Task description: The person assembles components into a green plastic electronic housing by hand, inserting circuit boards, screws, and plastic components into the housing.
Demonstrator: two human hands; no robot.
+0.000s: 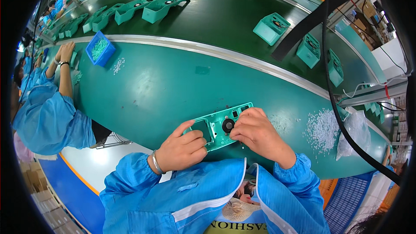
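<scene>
A long green plastic housing (214,125) lies tilted on the bench right before me, with a rectangular opening at its left part. A round black part that looks like a small speaker (228,125) sits inside it. My left hand (182,149) grips the housing's left end, thumb along the far edge and fingers curled at the near side. Over the right half of the housing, beside the black part, my right hand (260,134) is closed with fingertips pinched together. Whatever is between those fingertips is hidden or too small to make out.
Small white pieces (323,130) lie heaped at the right, next to a clear plastic bag (356,134). A black cable (333,82) hangs down there. A blue bin (100,48) of green parts stands far left, near a co-worker's arms (66,67). More green housings (162,8) line the belt beyond the rail.
</scene>
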